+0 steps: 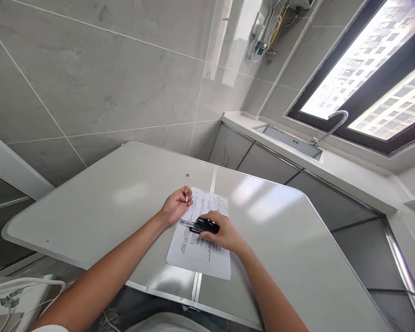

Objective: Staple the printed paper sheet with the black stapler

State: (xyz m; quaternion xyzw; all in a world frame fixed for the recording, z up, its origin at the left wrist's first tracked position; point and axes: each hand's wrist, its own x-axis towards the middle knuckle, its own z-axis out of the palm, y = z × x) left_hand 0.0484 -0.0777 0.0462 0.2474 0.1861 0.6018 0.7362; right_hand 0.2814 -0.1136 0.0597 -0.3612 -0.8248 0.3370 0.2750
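Note:
A black stapler (207, 225) lies over a printed sheet of paper (200, 260), gripped by my right hand (221, 230). Its metal tray (185, 222) sticks out to the left, toward my other hand. My left hand (177, 205) is beside the paper's upper left edge, palm up with curled fingers. A small whitish piece (187, 198) shows between those fingers, too small to name. The paper rests on the light table (99, 207), across its centre seam.
Small dark staple-like bits (187, 175) lie on the table beyond my left hand. A counter with a sink (292, 140) and a faucet (339, 121) runs along the right under a window. White cables (23, 281) are at the lower left.

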